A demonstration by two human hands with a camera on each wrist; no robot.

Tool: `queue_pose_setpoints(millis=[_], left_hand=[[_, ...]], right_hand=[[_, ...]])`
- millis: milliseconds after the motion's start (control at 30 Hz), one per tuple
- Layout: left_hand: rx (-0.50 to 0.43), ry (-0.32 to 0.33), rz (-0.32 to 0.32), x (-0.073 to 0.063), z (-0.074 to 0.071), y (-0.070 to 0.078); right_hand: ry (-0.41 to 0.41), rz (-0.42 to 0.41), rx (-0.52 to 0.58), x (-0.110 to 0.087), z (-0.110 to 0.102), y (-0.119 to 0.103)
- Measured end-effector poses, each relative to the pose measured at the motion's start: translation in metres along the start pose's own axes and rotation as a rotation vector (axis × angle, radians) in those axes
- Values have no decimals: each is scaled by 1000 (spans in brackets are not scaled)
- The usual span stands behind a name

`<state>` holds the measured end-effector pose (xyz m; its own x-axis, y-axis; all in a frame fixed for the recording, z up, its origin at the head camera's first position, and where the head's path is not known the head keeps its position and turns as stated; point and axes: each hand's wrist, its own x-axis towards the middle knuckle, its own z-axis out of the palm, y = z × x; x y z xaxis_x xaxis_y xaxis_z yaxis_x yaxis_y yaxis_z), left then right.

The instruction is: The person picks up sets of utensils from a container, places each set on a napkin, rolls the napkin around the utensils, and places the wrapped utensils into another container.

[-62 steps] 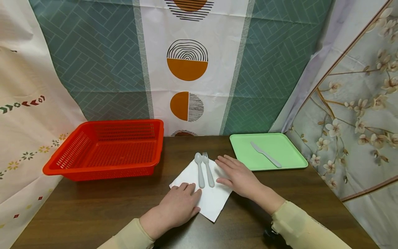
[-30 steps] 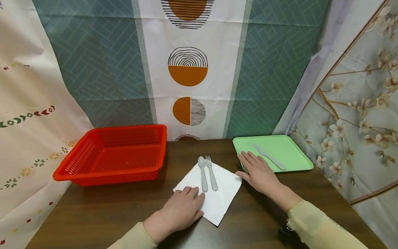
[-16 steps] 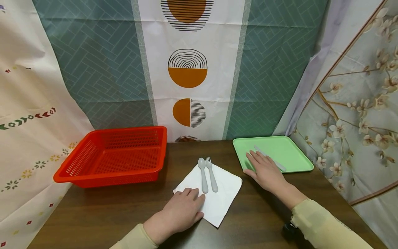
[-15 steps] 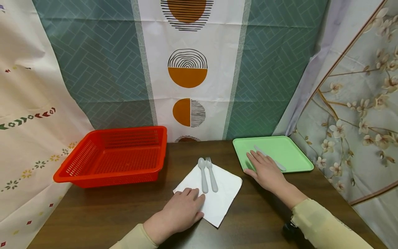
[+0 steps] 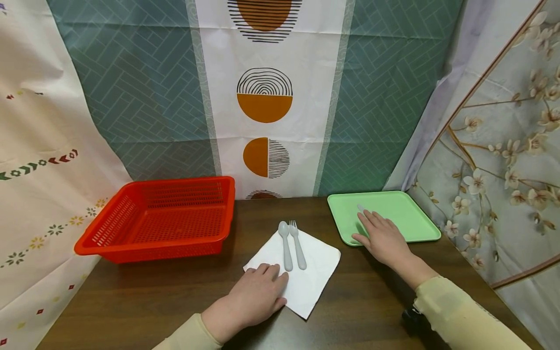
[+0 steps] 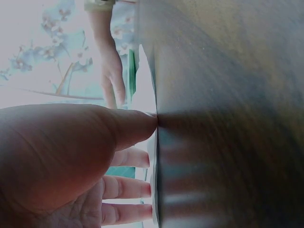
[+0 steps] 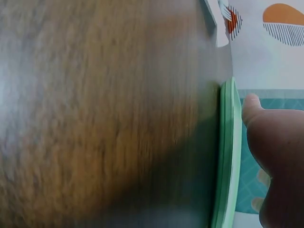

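The right hand [image 5: 385, 238] has moved. Two seconds ago it was by the fork, near the middle of the head view. Now it is over the green tray [image 5: 417, 221], at the right of the frame. The left hand [image 5: 253, 294] has stayed on the lower left part of the white napkin [image 5: 315, 277].

The job looks partly done. The napkin lies flat on the brown worktop [image 5: 175, 287], a bit below the middle of the frame. The grey spoon [image 5: 286, 248] and the grey fork [image 5: 298, 247] lie on it side by side, with their heads just past its top edge. The grey knife [image 5: 360, 208] is not with them. It is on the tray, and the right hand hides nearly all of it, so only its tip peeks out. I think the knife is the piece left to deal with.

The right hand's fingers look straight and loose. They do not seem to be holding anything, but I cannot tell if they touch the knife. The left hand's fingers are a little bent and rest on the napkin, and they are not pinching it. The red basket [image 5: 170, 251] sits at the left of the frame, well apart from both hands.
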<state>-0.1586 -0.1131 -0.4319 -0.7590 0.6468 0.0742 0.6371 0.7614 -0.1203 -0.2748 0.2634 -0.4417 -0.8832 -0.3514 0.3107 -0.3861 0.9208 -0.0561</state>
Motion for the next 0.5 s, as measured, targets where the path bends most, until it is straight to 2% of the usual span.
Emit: queue_pose_setpoints(millis=[500], left_hand=[[-4,-9,-6,1,1,0]], right_hand=[[-26,69,-18,-3,0,17]])
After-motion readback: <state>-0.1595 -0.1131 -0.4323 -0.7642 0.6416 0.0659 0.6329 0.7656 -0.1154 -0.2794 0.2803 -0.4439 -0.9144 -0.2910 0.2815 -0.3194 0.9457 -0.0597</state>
